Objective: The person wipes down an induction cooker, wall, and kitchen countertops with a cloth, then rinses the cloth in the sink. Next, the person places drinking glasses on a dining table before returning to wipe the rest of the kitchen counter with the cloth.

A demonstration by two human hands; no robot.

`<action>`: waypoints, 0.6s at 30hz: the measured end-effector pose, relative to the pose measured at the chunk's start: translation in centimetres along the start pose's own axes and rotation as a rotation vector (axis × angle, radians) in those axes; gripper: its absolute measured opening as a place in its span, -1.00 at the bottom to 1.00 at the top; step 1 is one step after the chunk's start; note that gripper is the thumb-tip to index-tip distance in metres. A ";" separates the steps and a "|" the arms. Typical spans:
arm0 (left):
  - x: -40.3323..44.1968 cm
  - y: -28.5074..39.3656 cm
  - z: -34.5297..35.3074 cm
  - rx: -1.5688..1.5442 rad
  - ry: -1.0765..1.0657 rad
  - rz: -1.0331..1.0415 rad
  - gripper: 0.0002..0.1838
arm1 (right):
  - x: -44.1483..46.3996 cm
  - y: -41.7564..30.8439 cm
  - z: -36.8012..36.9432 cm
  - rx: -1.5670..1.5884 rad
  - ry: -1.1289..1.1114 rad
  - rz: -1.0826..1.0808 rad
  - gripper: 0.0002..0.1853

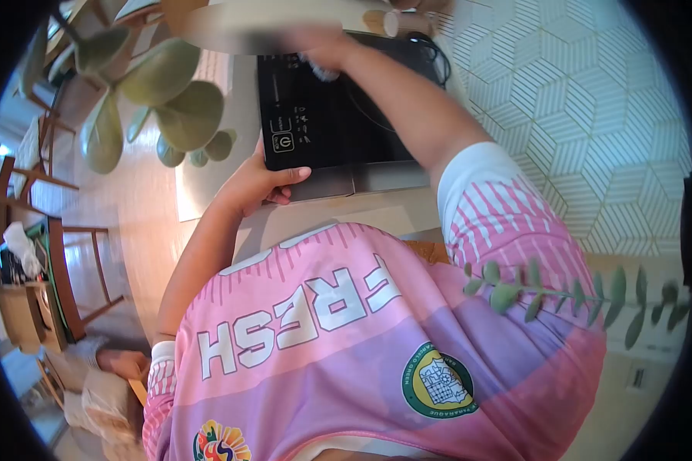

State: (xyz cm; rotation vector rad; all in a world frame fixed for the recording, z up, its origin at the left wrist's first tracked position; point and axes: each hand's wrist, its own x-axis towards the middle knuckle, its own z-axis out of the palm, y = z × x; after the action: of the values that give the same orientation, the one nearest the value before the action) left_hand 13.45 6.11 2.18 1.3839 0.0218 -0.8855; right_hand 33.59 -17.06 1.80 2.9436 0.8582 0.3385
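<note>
So, going from the left: another person's hand (124, 364) is low down at that side, well apart from the work, and some thick green leaves (161, 84) hang into view above it. Then there's the left hand (255, 184), wrapped around the near left corner of a black cooktop (332, 138), thumb along the near edge, fingers curled below, so basically a pinch on that corner. The power button (284, 142) is right beside it. Up top there's a smeary pale thing (238, 29), too blurry to name, overlapping the cooktop's far left part. The right hand (321, 44) reaches across to it, bracelet (323, 74) on the wrist; can't tell if those fingers are closed on it or just against it.

My read on the step: left steadies, right deals with the pale thing. Next move probably calls for keeping that corner firm and the right forearm off the controls.

The cooktop sits on the counter in front of the person, control end pointing left, the black cable (437, 60) at its far right. Long axis looks left-to-right, though the arm and blur hide some edges.
</note>
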 end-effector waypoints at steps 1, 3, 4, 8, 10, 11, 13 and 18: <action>-0.1 -0.1 0.4 0.006 0.020 -0.019 -0.23 | 0.7 1.4 0.5 0.130 0.000 0.007 -0.54; -0.4 0.1 0.5 -0.017 0.042 -0.017 -0.23 | 1.8 1.8 1.3 0.129 0.053 0.031 -0.57; -0.7 0.0 0.4 -0.019 0.035 -0.015 -0.23 | 1.6 1.5 1.7 0.138 0.053 0.014 -0.57; -0.1 -0.5 0.4 -0.095 0.029 0.035 -0.21 | -2.8 -3.5 -0.6 0.298 0.181 -0.370 -0.61; -0.5 -0.2 0.5 -0.114 0.045 0.015 -0.33 | -7.3 -9.3 -4.8 0.498 0.036 -0.525 -0.60; -0.4 -0.8 0.3 -0.119 0.043 0.007 -0.33 | -9.5 -11.6 -5.0 0.554 0.084 -0.622 -0.61; 0.4 -2.3 -0.8 0.137 -0.034 0.253 -0.51 | -12.7 -15.1 -8.4 0.644 -0.084 -0.362 -0.62; -0.1 -0.8 -0.1 -0.052 -0.029 -0.060 -0.62 | -7.3 -13.4 -4.2 0.426 0.030 -0.312 -0.62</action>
State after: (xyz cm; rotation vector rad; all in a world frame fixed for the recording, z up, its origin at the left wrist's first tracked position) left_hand 12.97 6.34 1.56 1.3272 0.0640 -0.9487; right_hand 19.65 -9.67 2.97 3.0965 1.5408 0.1997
